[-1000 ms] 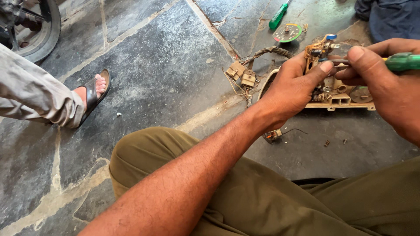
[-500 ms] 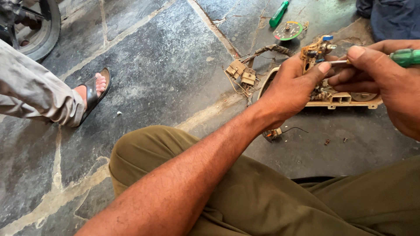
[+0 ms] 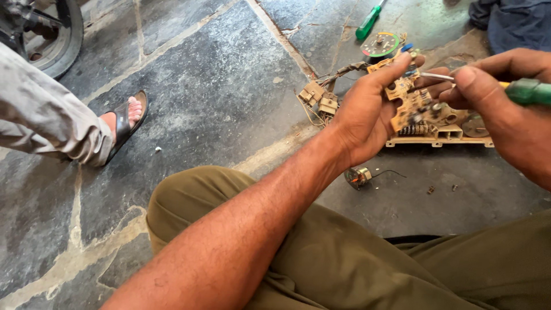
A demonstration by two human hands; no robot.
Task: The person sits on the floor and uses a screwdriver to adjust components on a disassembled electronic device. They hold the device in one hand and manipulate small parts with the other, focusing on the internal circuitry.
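1. While the left hand [image 3: 367, 117] clasps the circuit board [image 3: 422, 109] above the floor [image 3: 229, 103], a sideways push could twist it loose.
2. The right hand [image 3: 505, 115], clenched on the screwdriver [image 3: 519, 90], may let the tip skid across components.
3. Loose screws [image 3: 442, 188] could scatter.

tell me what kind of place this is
Probably an informal vehicle repair spot outdoors: work is done on a stone floor, a wheel stands nearby, and a circuit board, screwdriver and loose parts lie about.
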